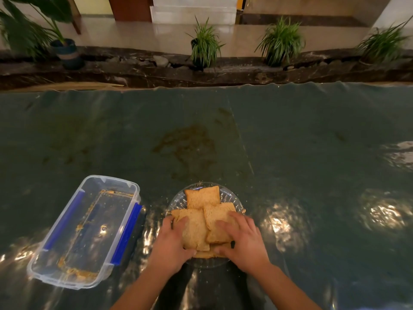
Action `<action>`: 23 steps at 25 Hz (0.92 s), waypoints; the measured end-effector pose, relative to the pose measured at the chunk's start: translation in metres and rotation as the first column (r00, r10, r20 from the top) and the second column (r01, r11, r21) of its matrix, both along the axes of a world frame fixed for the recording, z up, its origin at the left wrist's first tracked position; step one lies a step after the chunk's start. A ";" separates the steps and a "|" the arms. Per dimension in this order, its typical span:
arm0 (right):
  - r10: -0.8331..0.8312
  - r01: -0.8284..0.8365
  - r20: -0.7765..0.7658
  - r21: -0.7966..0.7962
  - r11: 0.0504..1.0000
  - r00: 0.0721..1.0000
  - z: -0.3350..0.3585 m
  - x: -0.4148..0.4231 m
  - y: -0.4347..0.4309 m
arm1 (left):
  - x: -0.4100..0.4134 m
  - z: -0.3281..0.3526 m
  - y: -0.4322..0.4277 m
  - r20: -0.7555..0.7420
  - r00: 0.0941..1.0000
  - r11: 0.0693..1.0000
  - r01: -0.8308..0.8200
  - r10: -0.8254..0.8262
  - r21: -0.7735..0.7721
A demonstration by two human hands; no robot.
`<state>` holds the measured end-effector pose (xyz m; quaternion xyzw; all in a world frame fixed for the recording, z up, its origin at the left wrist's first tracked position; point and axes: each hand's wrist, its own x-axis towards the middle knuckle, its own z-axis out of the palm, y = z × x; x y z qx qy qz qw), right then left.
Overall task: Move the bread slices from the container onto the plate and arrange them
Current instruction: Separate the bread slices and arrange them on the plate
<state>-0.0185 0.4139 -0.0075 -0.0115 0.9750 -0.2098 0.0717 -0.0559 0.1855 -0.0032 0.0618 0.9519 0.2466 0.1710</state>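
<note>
Several brown bread slices (202,196) lie overlapping on a clear glass plate (176,203) near the table's front edge. My left hand (171,245) grips the left slice (194,229), fingers on top and thumb at its near edge. On the right slice (215,217) rests my right hand (242,239), its thumb curled under the near edge. The clear plastic container (55,280) with blue clips stands to the left of the plate and holds only crumbs.
The table is covered with a dark green shiny sheet (290,142) showing a brown stain beyond the plate. Crumbs lie around the plate. Potted plants (204,47) stand on a ledge past the table's far edge.
</note>
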 end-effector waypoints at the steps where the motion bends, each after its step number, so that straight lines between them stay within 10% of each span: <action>1: 0.022 -0.022 0.009 0.039 0.999 1.000 -0.001 -0.001 -0.001 | 0.001 0.000 0.001 -0.015 1.000 1.000 0.008 -0.008 -0.014; 23: -0.023 0.032 -0.216 0.042 0.999 0.976 -0.007 -0.017 0.004 | 0.008 -0.002 0.010 -0.058 0.994 0.995 -0.095 0.094 -0.010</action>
